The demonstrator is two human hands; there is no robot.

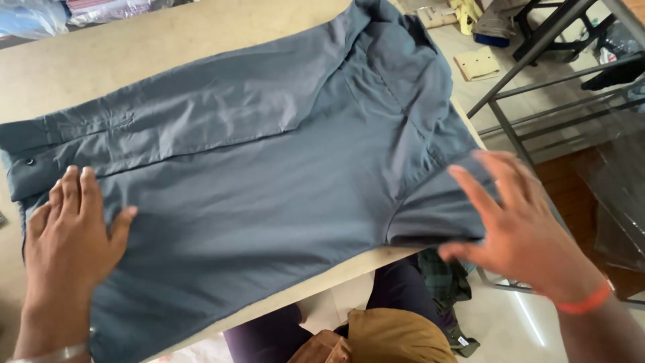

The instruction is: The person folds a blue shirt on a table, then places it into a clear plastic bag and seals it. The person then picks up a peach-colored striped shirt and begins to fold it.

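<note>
A grey-blue shirt [269, 168] lies spread face down on a beige table [134, 54], its collar toward the far right and one sleeve folded across the back. My left hand [70, 232] rests flat on the cloth near the hem, fingers apart. My right hand [514, 222] hovers open over the shirt's shoulder at the table's right edge, thumb under the fabric edge. An orange band circles the right wrist, a metal bangle the left.
A metal-framed rack [537, 87] stands to the right of the table. Folded clothes, brown and dark green [403, 323], lie below the near table edge. Plastic-wrapped items [40, 17] sit at the far left corner.
</note>
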